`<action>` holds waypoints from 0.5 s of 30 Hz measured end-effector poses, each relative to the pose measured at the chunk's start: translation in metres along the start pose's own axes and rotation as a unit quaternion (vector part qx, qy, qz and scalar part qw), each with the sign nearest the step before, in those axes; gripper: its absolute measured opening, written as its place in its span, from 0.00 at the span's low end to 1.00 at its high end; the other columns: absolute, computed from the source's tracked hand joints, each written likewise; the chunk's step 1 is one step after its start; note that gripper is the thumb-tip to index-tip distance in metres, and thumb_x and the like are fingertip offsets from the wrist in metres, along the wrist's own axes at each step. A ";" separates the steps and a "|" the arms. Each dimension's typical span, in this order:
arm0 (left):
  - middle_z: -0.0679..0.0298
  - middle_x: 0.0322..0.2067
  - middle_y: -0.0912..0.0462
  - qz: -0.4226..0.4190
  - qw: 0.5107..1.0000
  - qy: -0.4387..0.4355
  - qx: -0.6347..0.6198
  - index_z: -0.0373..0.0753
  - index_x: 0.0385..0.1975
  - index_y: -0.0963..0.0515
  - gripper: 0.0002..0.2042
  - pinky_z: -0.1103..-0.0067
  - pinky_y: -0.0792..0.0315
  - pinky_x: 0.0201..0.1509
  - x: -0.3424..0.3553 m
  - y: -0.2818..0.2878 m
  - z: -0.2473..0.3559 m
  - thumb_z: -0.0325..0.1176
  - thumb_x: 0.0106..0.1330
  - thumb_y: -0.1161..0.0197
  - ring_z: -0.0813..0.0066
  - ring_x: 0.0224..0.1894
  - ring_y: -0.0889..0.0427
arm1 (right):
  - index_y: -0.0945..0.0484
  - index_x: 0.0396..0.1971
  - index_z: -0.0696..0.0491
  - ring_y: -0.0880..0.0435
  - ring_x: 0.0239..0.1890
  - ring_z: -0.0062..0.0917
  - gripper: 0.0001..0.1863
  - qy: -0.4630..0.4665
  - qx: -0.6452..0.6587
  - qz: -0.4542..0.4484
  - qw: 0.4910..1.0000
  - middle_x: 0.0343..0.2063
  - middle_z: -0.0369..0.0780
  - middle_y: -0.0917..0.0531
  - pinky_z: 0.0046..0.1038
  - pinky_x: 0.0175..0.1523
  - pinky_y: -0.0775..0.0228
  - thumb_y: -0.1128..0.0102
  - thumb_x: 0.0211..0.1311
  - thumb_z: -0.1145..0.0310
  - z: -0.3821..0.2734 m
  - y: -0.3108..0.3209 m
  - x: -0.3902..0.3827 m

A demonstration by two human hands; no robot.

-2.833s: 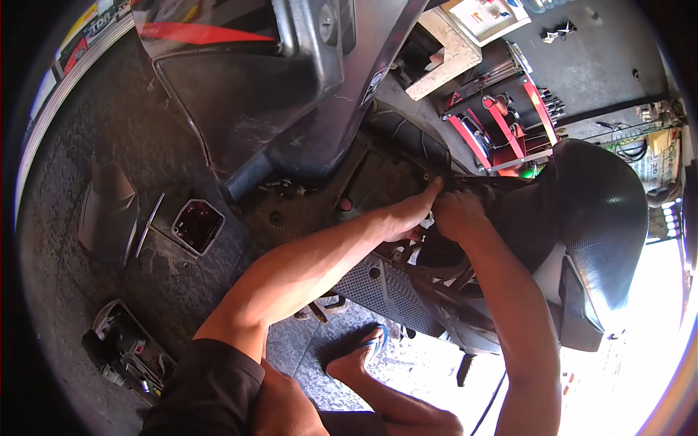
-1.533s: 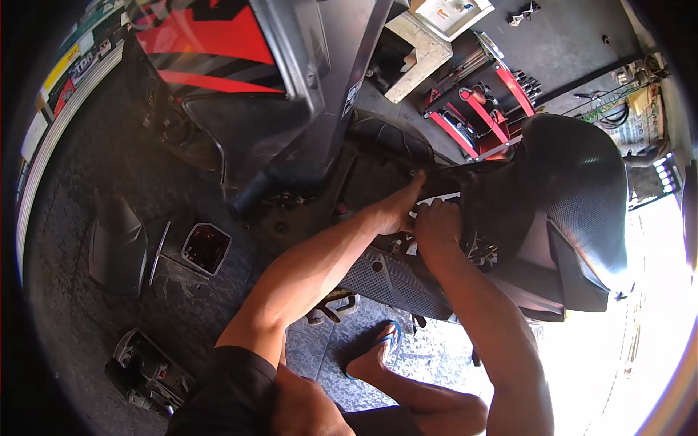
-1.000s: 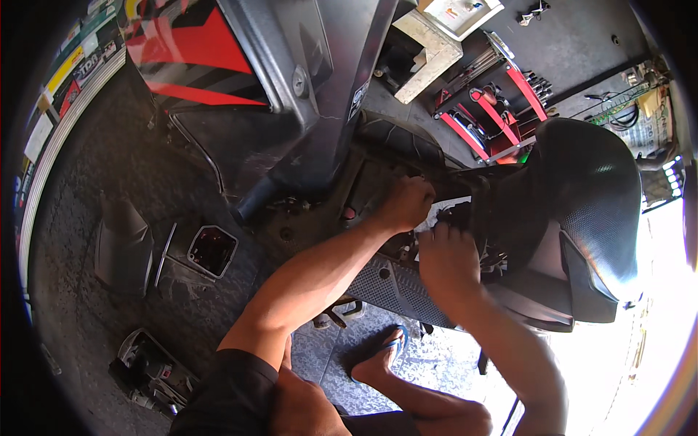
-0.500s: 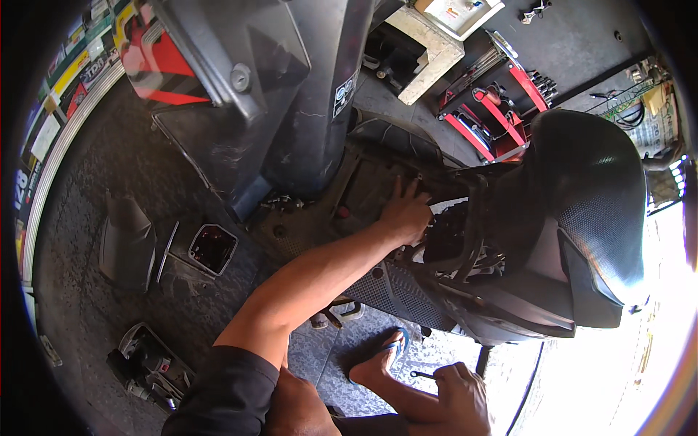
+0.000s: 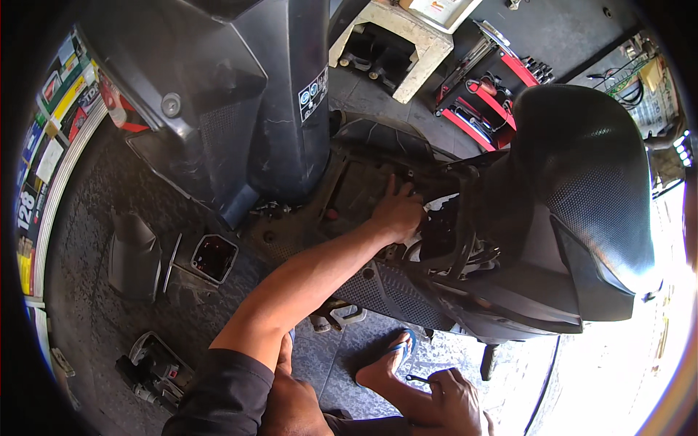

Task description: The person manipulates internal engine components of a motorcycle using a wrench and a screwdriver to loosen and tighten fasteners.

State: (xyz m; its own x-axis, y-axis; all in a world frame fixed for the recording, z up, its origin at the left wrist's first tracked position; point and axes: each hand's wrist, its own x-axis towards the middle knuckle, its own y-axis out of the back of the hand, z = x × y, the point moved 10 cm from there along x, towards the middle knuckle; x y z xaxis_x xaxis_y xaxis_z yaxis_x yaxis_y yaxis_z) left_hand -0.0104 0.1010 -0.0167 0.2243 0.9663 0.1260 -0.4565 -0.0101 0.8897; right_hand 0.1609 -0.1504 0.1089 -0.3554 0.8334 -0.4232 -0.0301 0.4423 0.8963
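A dark motor scooter stands across the middle, its footboard (image 5: 362,190) in front of an opened bay (image 5: 438,231) below the seat. My left hand (image 5: 398,212) rests at the edge of that bay, its fingers apart and pointing down onto the footboard. Its thumb and whatever lies under the palm are hidden. Low on the right, my right hand (image 5: 456,401) is closed around a slim dark ring wrench (image 5: 417,378). The wrench's ring end sticks out to the left of the fingers, away from the scooter.
Black seat (image 5: 589,167) rises at right. On the floor at left lie a dark plastic panel (image 5: 133,258), a squarish cover (image 5: 214,259) and a tool case (image 5: 161,367). A red tool trolley (image 5: 480,102) and a worn pale bench (image 5: 425,62) stand behind.
The view has shifted, so the front panels sit further left and lower. My left hand stays at the bay's edge, and my right hand still holds the ring wrench.
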 end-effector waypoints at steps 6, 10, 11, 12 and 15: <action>0.63 0.56 0.24 0.004 1.000 -0.007 -0.015 0.52 0.41 0.13 0.13 0.39 0.62 0.75 0.004 0.005 0.006 0.31 0.57 0.38 0.52 0.71 0.41 | 0.23 0.37 0.53 0.20 0.40 0.54 0.10 -0.029 0.048 -0.003 0.998 0.39 0.52 0.20 0.52 0.42 0.29 0.42 0.55 0.68 0.044 -0.026 -0.004; 0.60 0.54 0.22 0.027 0.999 -0.017 -0.036 0.47 0.38 0.13 0.11 0.37 0.61 0.73 0.000 0.004 0.001 0.30 0.57 0.39 0.49 0.70 0.39 | 0.23 0.37 0.54 0.20 0.39 0.54 0.09 -0.030 0.062 0.004 0.998 0.37 0.52 0.20 0.51 0.42 0.29 0.44 0.57 0.70 0.007 0.002 0.000; 0.60 0.54 0.22 0.029 0.999 -0.017 -0.037 0.47 0.38 0.13 0.11 0.37 0.61 0.73 0.002 0.005 0.003 0.30 0.57 0.39 0.49 0.70 0.39 | 0.23 0.37 0.54 0.20 0.39 0.54 0.09 -0.033 0.043 0.009 0.998 0.37 0.52 0.20 0.51 0.42 0.29 0.44 0.57 0.70 0.009 0.001 -0.001; 0.64 0.56 0.23 0.007 1.000 -0.008 -0.017 0.54 0.40 0.13 0.13 0.38 0.61 0.74 0.004 0.000 0.003 0.31 0.57 0.38 0.51 0.71 0.41 | 0.23 0.37 0.54 0.20 0.39 0.54 0.08 -0.035 0.025 0.014 0.999 0.36 0.52 0.20 0.51 0.42 0.29 0.44 0.57 0.70 0.011 -0.002 -0.001; 0.68 0.57 0.24 -0.008 1.000 0.001 0.004 0.61 0.42 0.13 0.16 0.40 0.62 0.75 0.005 0.001 0.005 0.31 0.57 0.37 0.53 0.72 0.42 | 0.23 0.37 0.55 0.20 0.40 0.55 0.09 0.004 0.060 0.038 0.997 0.35 0.53 0.20 0.51 0.42 0.29 0.43 0.56 0.69 0.027 -0.010 -0.004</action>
State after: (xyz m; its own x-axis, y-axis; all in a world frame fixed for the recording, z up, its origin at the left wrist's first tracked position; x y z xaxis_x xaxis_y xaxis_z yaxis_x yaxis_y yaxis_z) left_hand -0.0051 0.1043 -0.0132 0.2302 0.9668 0.1110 -0.4460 0.0035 0.8950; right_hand 0.1878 -0.1489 0.0983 -0.3598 0.8634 -0.3537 0.1094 0.4155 0.9030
